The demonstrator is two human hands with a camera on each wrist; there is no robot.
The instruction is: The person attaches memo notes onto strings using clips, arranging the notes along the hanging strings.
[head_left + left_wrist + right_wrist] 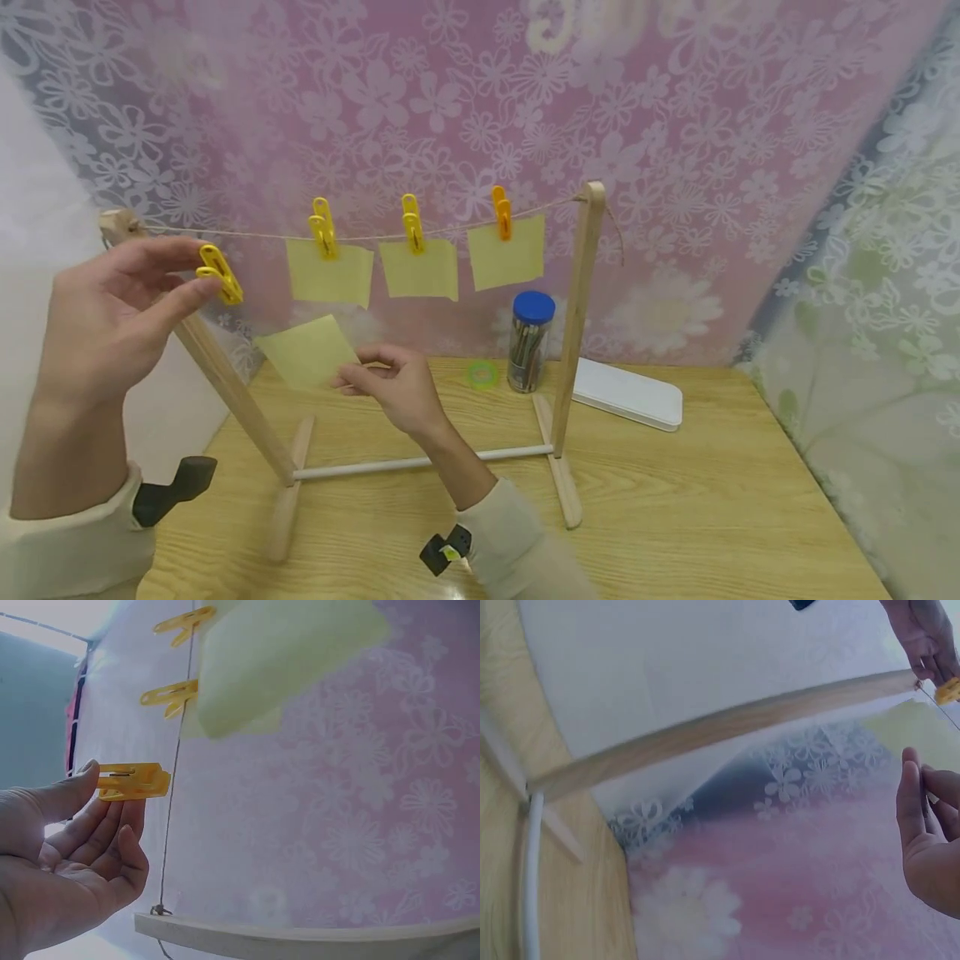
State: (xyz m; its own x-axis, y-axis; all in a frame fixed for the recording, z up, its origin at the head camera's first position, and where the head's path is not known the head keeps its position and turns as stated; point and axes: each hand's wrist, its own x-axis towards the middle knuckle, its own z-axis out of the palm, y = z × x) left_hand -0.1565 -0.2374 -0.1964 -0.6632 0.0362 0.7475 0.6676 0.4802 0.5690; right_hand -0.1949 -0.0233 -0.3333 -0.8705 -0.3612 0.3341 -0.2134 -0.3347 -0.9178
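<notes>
Between thumb and fingers my left hand (112,312) pinches a yellow clothespin (220,275), held near the left end of the string (247,234). In the left wrist view the same clothespin (133,781) lies sideways close to the string. My right hand (401,385) pinches the right corner of a yellow paper sheet (307,352), below the string and tilted. Three more yellow sheets hang along the string: one at left (327,279), one in the middle (418,273), one at right (507,254). Two yellow clothespins and one orange clothespin (502,214) clip them.
The string spans a wooden frame with a left post (232,392), a right post (579,325) and a white crossbar (427,462). Behind it stand a blue-lidded jar of pens (529,342) and a green tape roll (482,374). A white case (630,393) lies right.
</notes>
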